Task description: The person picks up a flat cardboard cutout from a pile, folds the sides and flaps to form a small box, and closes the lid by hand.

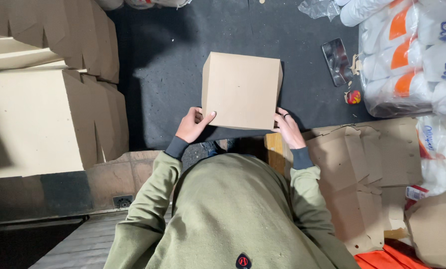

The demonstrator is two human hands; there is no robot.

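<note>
A square brown cardboard box rests on the dark mat in front of me, its flat top facing up. My left hand grips its near left corner, thumb lying on the top face. My right hand, a dark ring on one finger, holds the near right corner with the fingers pressed against the side. Both arms wear olive green sleeves with dark cuffs.
Stacks of flat and folded cardboard boxes stand at the left. Flat die-cut cardboard blanks lie at the right. Wrapped packs of white paper rolls fill the upper right. A dark phone and a small red object lie beside them.
</note>
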